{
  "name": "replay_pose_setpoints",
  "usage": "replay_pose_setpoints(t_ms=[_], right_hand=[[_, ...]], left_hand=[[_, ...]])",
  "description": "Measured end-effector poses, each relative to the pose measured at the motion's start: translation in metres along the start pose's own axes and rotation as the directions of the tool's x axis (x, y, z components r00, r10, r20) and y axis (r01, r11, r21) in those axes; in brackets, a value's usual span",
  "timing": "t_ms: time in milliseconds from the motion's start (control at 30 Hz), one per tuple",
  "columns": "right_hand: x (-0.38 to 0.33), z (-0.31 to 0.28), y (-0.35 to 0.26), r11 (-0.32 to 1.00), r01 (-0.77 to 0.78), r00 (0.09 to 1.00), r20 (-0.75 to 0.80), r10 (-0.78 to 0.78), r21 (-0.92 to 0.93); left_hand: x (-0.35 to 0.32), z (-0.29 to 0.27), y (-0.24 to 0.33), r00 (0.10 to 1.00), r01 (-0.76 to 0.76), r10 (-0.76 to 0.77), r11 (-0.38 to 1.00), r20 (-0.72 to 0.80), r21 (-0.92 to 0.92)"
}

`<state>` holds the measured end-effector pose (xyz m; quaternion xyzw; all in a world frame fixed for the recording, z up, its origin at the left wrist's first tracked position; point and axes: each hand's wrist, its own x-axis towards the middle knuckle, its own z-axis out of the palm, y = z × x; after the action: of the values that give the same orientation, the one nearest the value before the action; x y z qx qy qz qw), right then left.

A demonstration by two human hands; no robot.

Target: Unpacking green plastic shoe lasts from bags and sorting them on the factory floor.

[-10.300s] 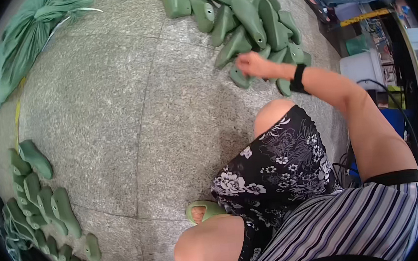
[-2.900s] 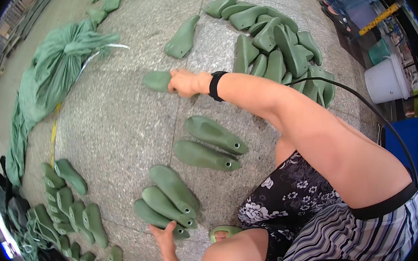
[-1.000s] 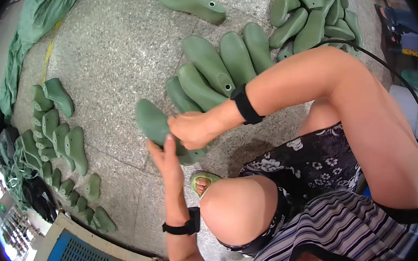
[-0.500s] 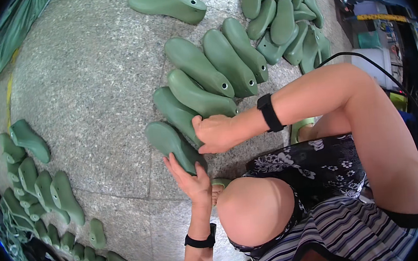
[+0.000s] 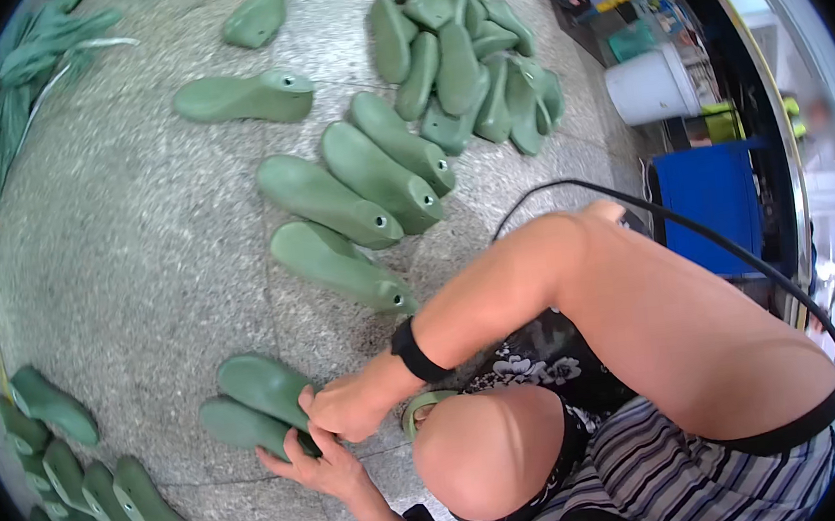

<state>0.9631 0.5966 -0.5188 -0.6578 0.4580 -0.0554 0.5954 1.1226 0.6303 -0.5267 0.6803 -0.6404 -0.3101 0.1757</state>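
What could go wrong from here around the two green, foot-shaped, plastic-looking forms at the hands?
Pinching: the left hand and right hand crowd together at the ends of the two green, foot-shaped, plastic-looking forms, so fingers might get caught between them.
Snagging: a black, curved, rubbery-looking cable arches past the right arm and could catch on it.
Slipping: pieces overlap in the heap of green, foot-shaped, plastic-looking forms; a knock might dislodge some.

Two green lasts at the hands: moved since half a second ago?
Yes. The two lasts went left, away from the row of four lasts; the gap between them has widened.
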Motion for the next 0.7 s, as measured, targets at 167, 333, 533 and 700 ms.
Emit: replay_pose_setpoints(t_ms=[167,333,533,700], right_hand=[[-0.031,-0.045,-0.008,0.988,0.13,0.967,0.231,-0.107,-0.089],[-0.127,-0.129,0.013,0.974,0.153,0.988,0.044,-0.147,-0.168],[-0.307,-0.205,0.159,0.87,-0.461,0.567,-0.696,0.441,0.175],[-0.362,-0.208,0.297,0.658,-0.706,0.082,-0.893,0.442,0.26]], left_hand=[[-0.011,0.007,0.019,0.998,-0.046,0.053,0.981,-0.029,0.189],[-0.011,0.022,0.012,0.979,-0.061,0.141,0.89,-0.145,0.451],[-0.024,0.009,0.014,0.996,0.066,-0.041,0.941,-0.082,0.332],[-0.038,0.004,0.001,0.997,0.066,-0.051,0.94,-0.053,0.335]])
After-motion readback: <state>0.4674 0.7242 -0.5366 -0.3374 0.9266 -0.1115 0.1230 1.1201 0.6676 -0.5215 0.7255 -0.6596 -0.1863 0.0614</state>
